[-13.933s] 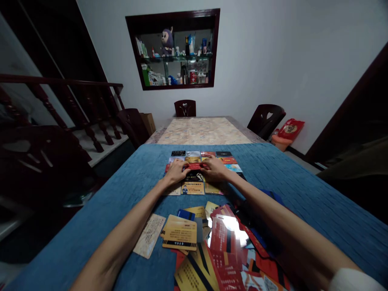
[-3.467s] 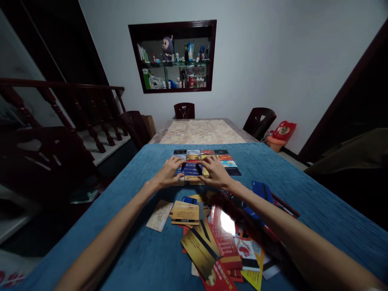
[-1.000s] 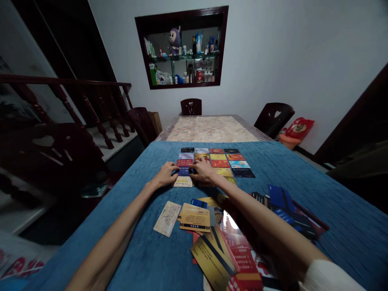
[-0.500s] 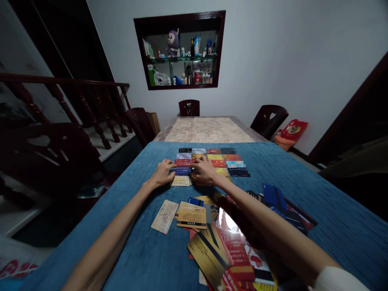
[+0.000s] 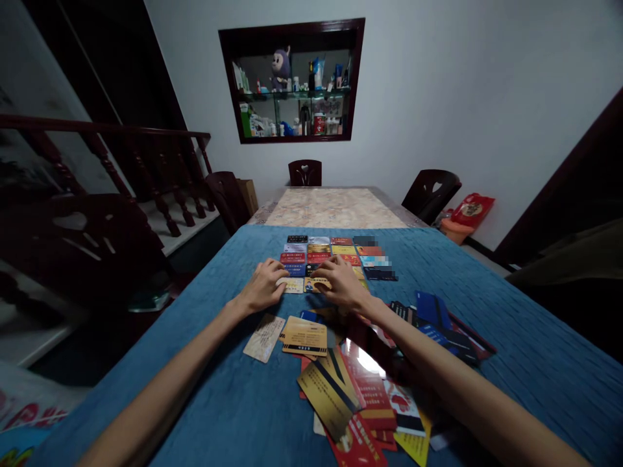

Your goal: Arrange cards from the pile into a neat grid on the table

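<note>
My left hand (image 5: 263, 285) is at the left edge of rows of laid-out cards, fingers apart, its tips against a white-and-gold card (image 5: 294, 285) and a blue card (image 5: 294, 270). My right hand (image 5: 344, 283) is spread over the middle of the rows. Its thumb and fingertips rest at a yellow card with a small figure (image 5: 310, 285), which lies flat beside the white-and-gold one. Behind them lie a red card (image 5: 293, 258) and a gold card (image 5: 318, 248). The right hand hides part of the nearest rows.
Close to me is a loose heap of cards, with a gold striped card (image 5: 325, 397) and a yellow card (image 5: 305, 336) on top. A pale card (image 5: 264, 338) lies at its left, blue cards (image 5: 432, 310) at its right. A blue cloth (image 5: 204, 389) covers the table's near part.
My right hand has drawn back a little toward me and to the right, uncovering the yellow card with the figure. My left hand has come slightly nearer. The view has shifted a little.
</note>
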`<state>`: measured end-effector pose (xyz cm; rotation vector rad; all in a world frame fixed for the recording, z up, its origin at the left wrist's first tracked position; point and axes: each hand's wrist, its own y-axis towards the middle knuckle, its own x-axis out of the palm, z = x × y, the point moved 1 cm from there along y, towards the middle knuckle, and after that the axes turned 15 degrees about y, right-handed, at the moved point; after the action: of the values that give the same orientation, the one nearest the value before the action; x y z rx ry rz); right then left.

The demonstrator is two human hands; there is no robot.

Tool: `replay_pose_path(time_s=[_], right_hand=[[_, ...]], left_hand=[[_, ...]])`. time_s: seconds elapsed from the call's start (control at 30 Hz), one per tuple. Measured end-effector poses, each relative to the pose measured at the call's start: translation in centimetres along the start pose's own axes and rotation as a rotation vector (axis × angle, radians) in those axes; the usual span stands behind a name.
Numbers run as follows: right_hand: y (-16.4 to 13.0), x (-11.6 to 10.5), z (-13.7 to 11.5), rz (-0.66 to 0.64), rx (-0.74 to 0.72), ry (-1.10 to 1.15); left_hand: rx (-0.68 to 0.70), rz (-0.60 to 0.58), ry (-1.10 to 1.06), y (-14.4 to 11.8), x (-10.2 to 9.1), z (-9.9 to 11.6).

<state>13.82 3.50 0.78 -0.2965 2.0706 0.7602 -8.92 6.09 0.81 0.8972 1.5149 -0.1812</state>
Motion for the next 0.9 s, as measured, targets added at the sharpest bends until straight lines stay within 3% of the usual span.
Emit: replay_pose_path(time_s=[0.17,0.43,0.6,0.9], right_hand=[[-1.2,1.0,-2.5,-0.025,-0.048,0.060],[-0.5,3.9,-5.4,-0.176,-0.100,0.050],[0.0,5.0,-6.4,-0.252,-0.123,0.039],[0.0,5.5,-6.9,-0.319,-0.108,0.054]], left_hand=[[0.013,-0.088,-0.010,-1.7,-1.5,0.7],[-0.051,-0.464,0.016,-3.7,-5.1,1.9],[-0.103,-0.673,0.031,-4.5,-6.2,3.3],[-0.139,-0.743,0.100,-4.6,-6.8,5.1]])
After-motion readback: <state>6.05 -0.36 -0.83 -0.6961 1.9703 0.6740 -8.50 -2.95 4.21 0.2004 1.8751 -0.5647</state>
